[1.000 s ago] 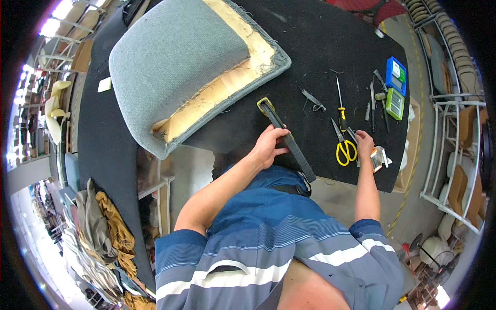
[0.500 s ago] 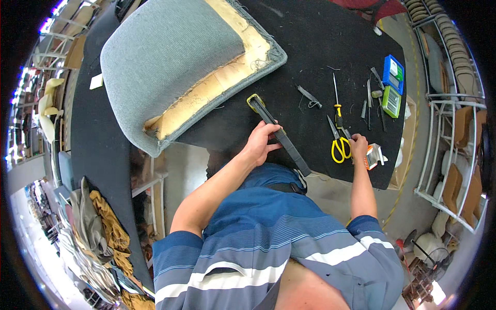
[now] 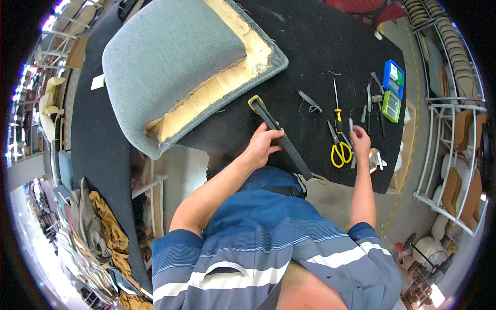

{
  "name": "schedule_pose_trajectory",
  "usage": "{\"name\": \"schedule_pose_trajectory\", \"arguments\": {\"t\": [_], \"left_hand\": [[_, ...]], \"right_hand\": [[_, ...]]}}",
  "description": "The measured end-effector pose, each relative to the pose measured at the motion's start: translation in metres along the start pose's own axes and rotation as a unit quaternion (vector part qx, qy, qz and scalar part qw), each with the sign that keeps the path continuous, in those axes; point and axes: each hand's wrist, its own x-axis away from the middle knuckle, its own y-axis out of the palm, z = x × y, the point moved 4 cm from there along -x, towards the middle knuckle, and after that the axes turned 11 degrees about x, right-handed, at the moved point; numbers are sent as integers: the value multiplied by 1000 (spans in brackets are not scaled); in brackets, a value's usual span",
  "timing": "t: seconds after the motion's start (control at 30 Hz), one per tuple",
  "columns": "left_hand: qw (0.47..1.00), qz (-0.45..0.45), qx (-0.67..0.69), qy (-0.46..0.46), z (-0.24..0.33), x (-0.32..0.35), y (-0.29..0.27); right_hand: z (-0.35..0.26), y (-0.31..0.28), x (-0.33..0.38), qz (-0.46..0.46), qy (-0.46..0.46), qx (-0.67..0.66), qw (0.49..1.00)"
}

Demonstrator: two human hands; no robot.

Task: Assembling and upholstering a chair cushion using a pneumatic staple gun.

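Observation:
My left hand [image 3: 261, 146] grips a long black bar-shaped tool [image 3: 296, 156] with a yellow-rimmed end; I cannot make out its exact kind. That tool slants across the near edge of the black table. On the right, my right hand [image 3: 361, 141] pinches a small grey strip [image 3: 351, 124] above the tabletop. Yellow-handled scissors [image 3: 341, 155] lie just left of that hand, and a yellow-handled screwdriver [image 3: 338, 114] points away beyond them. Partly behind my right wrist sits a small torn white packet [image 3: 375, 160].
A grey upholstered seat part [image 3: 175, 67] with an exposed pale edge takes up the table's left. At the right edge are a blue case [image 3: 393, 79] and a green case [image 3: 391, 107], beside several thin tools. Fabric [image 3: 110, 219] hangs at left; a white rack [image 3: 449, 160] stands right.
My right hand has lifted away from beside the packet and moved slightly forward, with the grey strip now showing in its fingers. The left hand keeps its hold on the black tool.

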Motion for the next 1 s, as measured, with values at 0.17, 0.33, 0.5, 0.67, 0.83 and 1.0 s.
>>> {"name": "schedule_pose_trajectory", "arguments": {"t": [0.17, 0.33, 0.5, 0.67, 0.83, 1.0], "left_hand": [[999, -7, -2, 51, 4, 1, 1], [997, -40, -15, 67, 4, 5, 3], [993, -79, 0, 92, 0, 13, -2], [986, -38, -35, 156, 3, 28, -12], [970, -61, -54, 231, 4, 44, -25], [965, -95, -64, 236, 10, 66, -47]], "right_hand": [[-217, 39, 64, -122, -142, -110, 976], [-303, 73, 103, -102, -330, -25, 938], [-318, 99, 118, -39, -368, 98, 924], [-346, 115, 138, 36, -435, 192, 879], [-352, 121, 138, 0, -490, 151, 859], [-297, 189, 95, -295, -110, -140, 939]]}}
